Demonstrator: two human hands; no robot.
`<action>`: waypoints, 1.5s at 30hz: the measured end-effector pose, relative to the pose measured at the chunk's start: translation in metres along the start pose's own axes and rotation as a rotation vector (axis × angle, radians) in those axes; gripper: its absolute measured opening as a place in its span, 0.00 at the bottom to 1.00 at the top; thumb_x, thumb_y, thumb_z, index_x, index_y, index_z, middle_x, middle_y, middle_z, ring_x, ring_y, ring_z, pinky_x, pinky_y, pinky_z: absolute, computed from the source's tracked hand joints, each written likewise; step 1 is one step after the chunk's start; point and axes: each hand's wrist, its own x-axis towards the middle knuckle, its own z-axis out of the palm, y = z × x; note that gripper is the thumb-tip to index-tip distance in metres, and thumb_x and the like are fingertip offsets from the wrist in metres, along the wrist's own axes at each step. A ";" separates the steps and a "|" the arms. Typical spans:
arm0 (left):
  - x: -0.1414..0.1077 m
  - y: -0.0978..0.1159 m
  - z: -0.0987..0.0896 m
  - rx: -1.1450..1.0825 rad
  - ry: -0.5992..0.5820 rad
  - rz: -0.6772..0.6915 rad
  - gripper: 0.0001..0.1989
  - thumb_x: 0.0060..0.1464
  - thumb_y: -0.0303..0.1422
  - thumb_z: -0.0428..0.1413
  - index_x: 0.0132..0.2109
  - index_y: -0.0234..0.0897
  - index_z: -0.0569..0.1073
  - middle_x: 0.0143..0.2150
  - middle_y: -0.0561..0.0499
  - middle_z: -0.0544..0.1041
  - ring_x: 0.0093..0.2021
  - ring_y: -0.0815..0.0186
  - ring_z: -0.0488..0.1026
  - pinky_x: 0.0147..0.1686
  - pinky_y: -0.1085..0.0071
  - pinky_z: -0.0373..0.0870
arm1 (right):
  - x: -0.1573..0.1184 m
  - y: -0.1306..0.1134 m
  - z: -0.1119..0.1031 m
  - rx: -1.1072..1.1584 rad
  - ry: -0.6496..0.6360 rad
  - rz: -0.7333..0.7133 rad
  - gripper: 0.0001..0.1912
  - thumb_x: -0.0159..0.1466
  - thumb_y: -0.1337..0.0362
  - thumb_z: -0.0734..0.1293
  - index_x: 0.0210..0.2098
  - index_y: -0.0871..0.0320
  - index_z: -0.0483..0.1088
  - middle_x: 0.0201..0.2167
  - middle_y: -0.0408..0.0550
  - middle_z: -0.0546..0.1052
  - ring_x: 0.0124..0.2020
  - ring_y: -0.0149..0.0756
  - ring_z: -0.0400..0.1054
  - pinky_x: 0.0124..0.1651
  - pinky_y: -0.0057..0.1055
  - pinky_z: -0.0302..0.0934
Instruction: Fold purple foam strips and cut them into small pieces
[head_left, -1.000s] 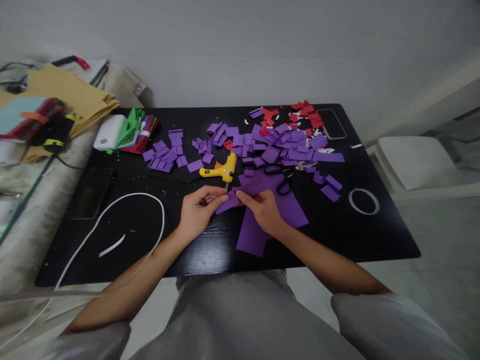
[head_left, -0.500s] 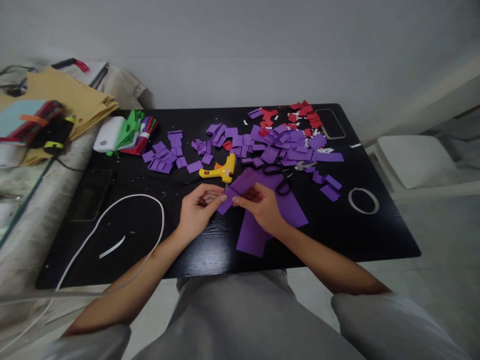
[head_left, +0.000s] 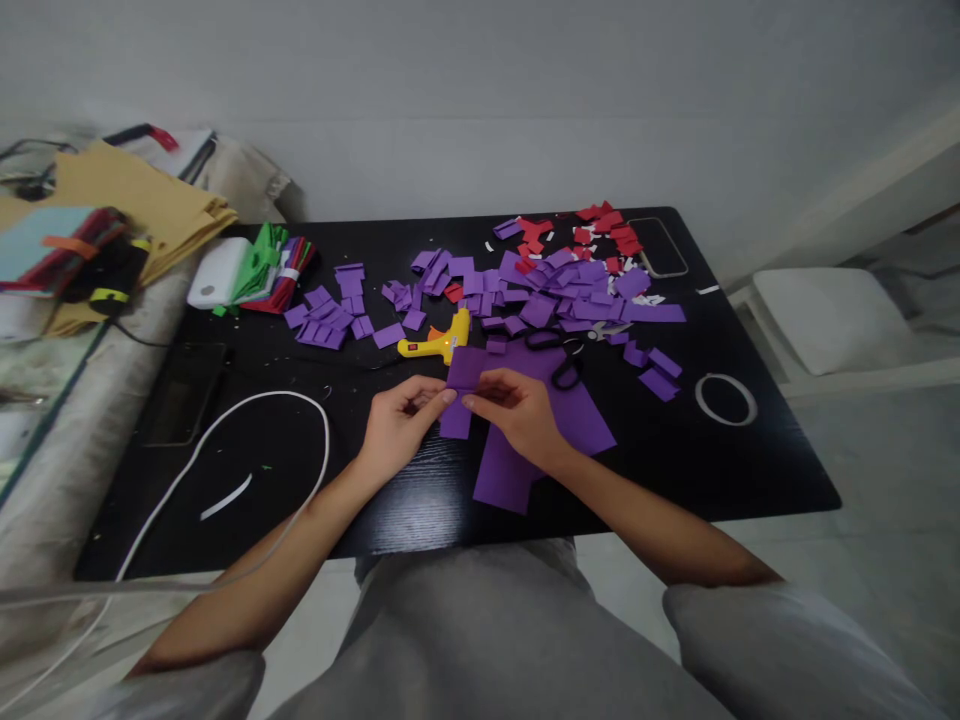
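Between my two hands is a small folded purple paper piece (head_left: 456,420), upright over the table's near middle. My left hand (head_left: 399,420) pinches its left edge with thumb and fingers. From the other side my right hand (head_left: 519,408) grips the right edge, thumb in front. Larger purple sheets (head_left: 504,480) lie flat under my right hand and wrist. Just behind the held piece rests a yellow hot glue gun (head_left: 439,343). Black-handled scissors (head_left: 567,372) lie on the sheets, to the right of my right hand.
Many purple paper pieces (head_left: 555,290) spread across the back of the black table (head_left: 637,470), with red scraps (head_left: 622,235) behind. A ring of tape (head_left: 726,399) lies right. A white cable (head_left: 327,440) loops at left near a phone (head_left: 184,395). A white stool (head_left: 825,315) stands right.
The purple paper piece has turned from slanting rightward to nearly upright between my fingers. Both hands keep hold of it and have shifted only slightly.
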 end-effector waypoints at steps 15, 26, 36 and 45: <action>-0.001 0.000 0.004 -0.065 0.008 -0.012 0.17 0.54 0.47 0.68 0.38 0.37 0.81 0.31 0.51 0.83 0.30 0.65 0.78 0.33 0.70 0.76 | 0.000 -0.006 0.001 -0.068 -0.033 0.001 0.18 0.53 0.49 0.81 0.30 0.55 0.78 0.28 0.42 0.80 0.30 0.35 0.75 0.40 0.35 0.75; 0.000 0.001 0.003 -0.034 0.004 -0.006 0.16 0.54 0.46 0.68 0.37 0.36 0.81 0.28 0.52 0.80 0.26 0.69 0.73 0.28 0.72 0.72 | -0.001 -0.003 0.002 -0.108 -0.001 -0.042 0.18 0.54 0.50 0.81 0.32 0.55 0.77 0.29 0.43 0.80 0.33 0.35 0.75 0.42 0.35 0.73; -0.001 -0.003 0.004 -0.046 0.002 -0.022 0.18 0.54 0.48 0.68 0.39 0.36 0.82 0.31 0.50 0.83 0.29 0.66 0.76 0.31 0.71 0.74 | 0.001 -0.004 0.003 -0.077 -0.031 -0.002 0.19 0.53 0.48 0.81 0.32 0.55 0.78 0.30 0.44 0.81 0.33 0.35 0.75 0.43 0.35 0.74; -0.001 -0.002 0.005 -0.050 -0.009 -0.035 0.19 0.54 0.49 0.67 0.38 0.36 0.81 0.29 0.52 0.80 0.27 0.68 0.72 0.29 0.72 0.71 | -0.001 -0.007 0.003 -0.138 -0.040 -0.042 0.19 0.55 0.46 0.79 0.29 0.55 0.76 0.27 0.42 0.78 0.30 0.34 0.72 0.38 0.33 0.71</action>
